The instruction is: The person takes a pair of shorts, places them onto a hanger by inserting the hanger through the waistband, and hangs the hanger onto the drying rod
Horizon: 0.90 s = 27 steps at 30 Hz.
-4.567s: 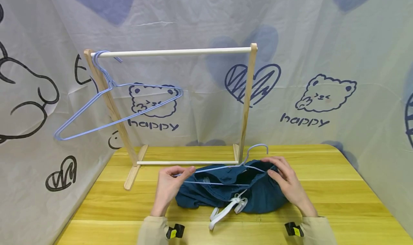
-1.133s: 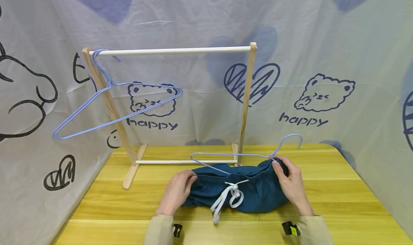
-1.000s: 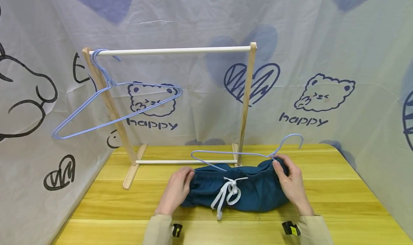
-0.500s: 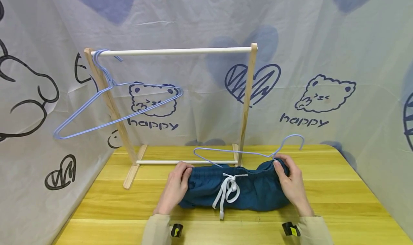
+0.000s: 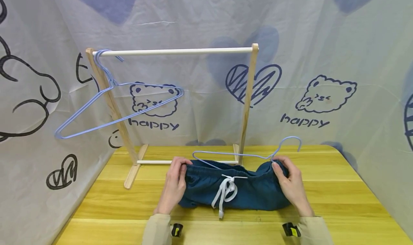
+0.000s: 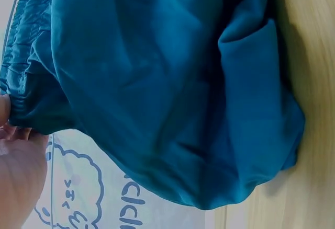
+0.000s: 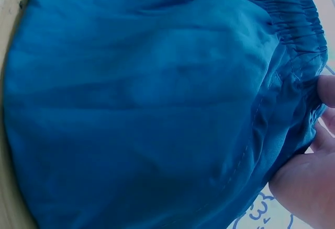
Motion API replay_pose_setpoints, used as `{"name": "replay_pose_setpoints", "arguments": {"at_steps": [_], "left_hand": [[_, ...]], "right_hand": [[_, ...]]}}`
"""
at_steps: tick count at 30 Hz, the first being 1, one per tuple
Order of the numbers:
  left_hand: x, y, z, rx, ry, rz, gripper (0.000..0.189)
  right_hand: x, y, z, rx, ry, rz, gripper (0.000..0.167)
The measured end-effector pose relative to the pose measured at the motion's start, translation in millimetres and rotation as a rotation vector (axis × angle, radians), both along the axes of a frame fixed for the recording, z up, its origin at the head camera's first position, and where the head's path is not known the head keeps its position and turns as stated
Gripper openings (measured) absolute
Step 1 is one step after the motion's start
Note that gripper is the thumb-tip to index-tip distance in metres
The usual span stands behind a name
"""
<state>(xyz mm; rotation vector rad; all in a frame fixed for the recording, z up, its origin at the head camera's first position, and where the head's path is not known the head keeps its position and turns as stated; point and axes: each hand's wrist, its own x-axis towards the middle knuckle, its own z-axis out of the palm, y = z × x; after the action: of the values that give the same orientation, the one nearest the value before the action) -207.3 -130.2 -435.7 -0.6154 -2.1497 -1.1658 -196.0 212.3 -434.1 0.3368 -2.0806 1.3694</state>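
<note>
Dark teal shorts (image 5: pixel 258 193) with an elastic waistband and a tied white drawstring (image 5: pixel 226 190) stand bunched on the table, waist upward. My left hand (image 5: pixel 173 182) pinches the waistband's left end, thumb in front. At the right end, my right hand (image 5: pixel 291 182) grips the waistband close to the neck of a light blue wire hanger (image 5: pixel 235 154). The hanger's right side is hidden inside the waist, while its left end sticks out above the opening and its hook rises at upper right. Both wrist views show the gathered waistband between thumb and fingers.
Behind the shorts stands a wooden rack (image 5: pixel 248 105) with a white top rail (image 5: pixel 174 52). Several light blue hangers (image 5: pixel 111 123) hang at its left end. The rack's lower bar (image 5: pixel 155 162) passes just behind the shorts. A printed curtain (image 5: pixel 200 19) encloses the wooden table (image 5: pixel 338 202).
The hanger has shifted right, and its left end now lies above the waistband. My left hand has gone from the hanger to the waistband and lately drawn it left and up.
</note>
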Motion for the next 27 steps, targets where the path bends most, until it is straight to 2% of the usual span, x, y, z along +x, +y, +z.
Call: {"name": "replay_pose_setpoints", "arguments": {"at_steps": [6,13,20,27], "left_hand": [[-2.0,0.7,-2.7,0.026,0.089,0.014,0.015],[-2.0,0.8,-2.9,0.039,0.139,0.032,0.016],[-0.6,0.7,-0.9,-0.013,0.137,-0.005,0.017],[1.0,1.9,1.3,-0.056,0.122,-0.028,0.018]], "right_hand": [[1.2,1.0,1.1,0.036,-0.008,0.029,0.013],[2.2,0.9,1.8,0.086,-0.017,0.072,0.014],[1.2,2.6,0.2,0.15,-0.027,0.061,0.013],[2.0,3.3,-1.4,0.212,-0.072,0.044,0.011]]}}
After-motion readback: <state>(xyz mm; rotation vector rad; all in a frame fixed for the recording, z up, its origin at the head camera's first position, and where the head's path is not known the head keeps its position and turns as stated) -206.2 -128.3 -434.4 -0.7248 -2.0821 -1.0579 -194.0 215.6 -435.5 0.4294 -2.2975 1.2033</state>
